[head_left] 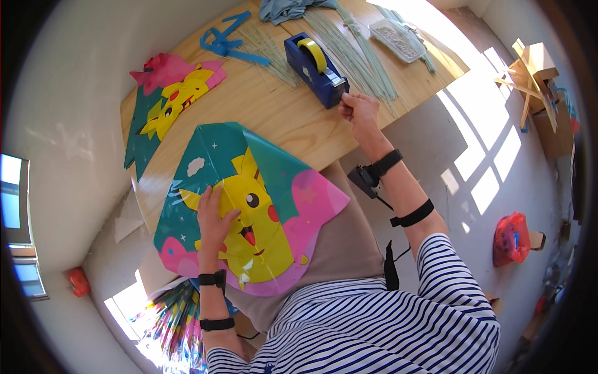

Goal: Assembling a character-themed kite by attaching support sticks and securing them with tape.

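A printed kite sheet [215,162] with a yellow cartoon figure on teal and pink lies across my lap and the table's near edge. My left hand [215,221] rests flat on it, fingers spread, beside the figure's face. Beyond the sheet stands a blue tape dispenser [316,78] with a yellow-cored roll of tape [313,55]. My right hand [361,115] is closed in a pinch right at the dispenser's cutter end. Whatever lies between those fingertips is too small to make out.
On the wooden table [261,106] lie another folded kite sheet [168,100], blue strips [224,47], thin pale sticks [330,43] and a clear plastic box [397,40]. Colourful kite sheets [174,324] are bunched low at left. A red bag [512,240] stands on the floor.
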Demonstrator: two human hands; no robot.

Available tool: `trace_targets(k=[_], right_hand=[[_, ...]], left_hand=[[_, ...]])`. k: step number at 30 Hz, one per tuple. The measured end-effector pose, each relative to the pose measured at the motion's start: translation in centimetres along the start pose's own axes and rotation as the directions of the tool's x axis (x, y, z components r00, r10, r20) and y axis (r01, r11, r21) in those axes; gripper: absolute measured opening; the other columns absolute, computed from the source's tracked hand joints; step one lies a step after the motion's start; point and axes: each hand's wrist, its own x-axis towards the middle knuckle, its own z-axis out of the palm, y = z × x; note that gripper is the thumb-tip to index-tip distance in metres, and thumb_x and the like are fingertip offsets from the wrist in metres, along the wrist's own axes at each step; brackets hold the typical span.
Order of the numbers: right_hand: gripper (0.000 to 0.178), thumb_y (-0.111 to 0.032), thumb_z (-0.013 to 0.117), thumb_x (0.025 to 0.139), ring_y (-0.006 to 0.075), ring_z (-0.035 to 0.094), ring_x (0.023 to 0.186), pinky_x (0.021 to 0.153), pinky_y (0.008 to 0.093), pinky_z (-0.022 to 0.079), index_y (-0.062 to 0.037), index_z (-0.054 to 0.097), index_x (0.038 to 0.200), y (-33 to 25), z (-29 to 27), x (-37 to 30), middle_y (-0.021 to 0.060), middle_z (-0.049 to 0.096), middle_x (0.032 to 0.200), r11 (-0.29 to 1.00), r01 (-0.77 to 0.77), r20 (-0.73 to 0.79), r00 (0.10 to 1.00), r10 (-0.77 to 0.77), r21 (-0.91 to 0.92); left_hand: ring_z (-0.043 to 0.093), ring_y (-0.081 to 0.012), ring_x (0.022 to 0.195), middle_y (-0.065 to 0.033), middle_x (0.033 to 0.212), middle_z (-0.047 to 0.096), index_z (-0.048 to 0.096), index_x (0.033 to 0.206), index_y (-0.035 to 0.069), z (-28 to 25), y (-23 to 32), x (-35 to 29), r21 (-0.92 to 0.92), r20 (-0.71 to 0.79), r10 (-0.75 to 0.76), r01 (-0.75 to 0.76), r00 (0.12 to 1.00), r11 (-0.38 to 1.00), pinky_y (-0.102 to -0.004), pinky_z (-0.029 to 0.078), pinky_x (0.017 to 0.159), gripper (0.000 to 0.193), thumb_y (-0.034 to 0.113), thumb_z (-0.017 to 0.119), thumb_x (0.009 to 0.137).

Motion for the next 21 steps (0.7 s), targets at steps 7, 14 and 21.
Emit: trace_targets(k=[7, 14, 21], right_hand=[[0.009, -0.008, 0.071, 0.087, 0.0138, 0.062, 0.058, 0.059, 0.0276, 0.053, 0.0002, 0.066, 0.086, -0.3, -0.7, -0.4, 0.0062, 0.067, 0.074, 0.999, 0.008, 0.049, 0.999, -0.01, 0.039], [0.008, -0.008, 0.071, 0.088, 0.0129, 0.062, 0.058, 0.06, 0.0269, 0.053, -0.0007, 0.067, 0.088, -0.2, -0.6, -1.2, 0.0056, 0.067, 0.075, 0.993, -0.038, 0.052, 0.998, 0.032, 0.111], [0.009, -0.009, 0.071, 0.088, 0.0119, 0.061, 0.059, 0.059, 0.025, 0.051, -0.0005, 0.067, 0.089, -0.6, -0.5, -2.0, 0.005, 0.067, 0.075, 0.987, -0.035, 0.076, 0.997, 0.024, 0.156]], left_hand=[[0.043, -0.0345, 0.137, -0.0169, 0.146, 0.049, 0.057, 0.131, 0.002, -5.1, 6.4, 5.5, -0.046, -0.112, 0.138, -0.144, 0.984, 0.989, -0.0431, 0.035, 0.113, 0.05, 0.008, 0.072, 0.084], [0.048, -0.035, 0.132, -0.0169, 0.141, 0.053, 0.058, 0.13, -0.001, 0.1, 21.6, 18.3, 0.122, -0.117, 0.672, -0.66, 0.732, 0.741, -0.042, 0.038, 0.111, 0.042, 0.001, 0.062, 0.088], [0.051, -0.0341, 0.129, -0.016, 0.135, 0.059, 0.061, 0.125, -0.001, 6.7, 26.5, 26.5, 0.265, -0.172, 0.76, -0.714, 0.627, 0.648, -0.0426, 0.038, 0.112, 0.035, 0.005, 0.062, 0.09]])
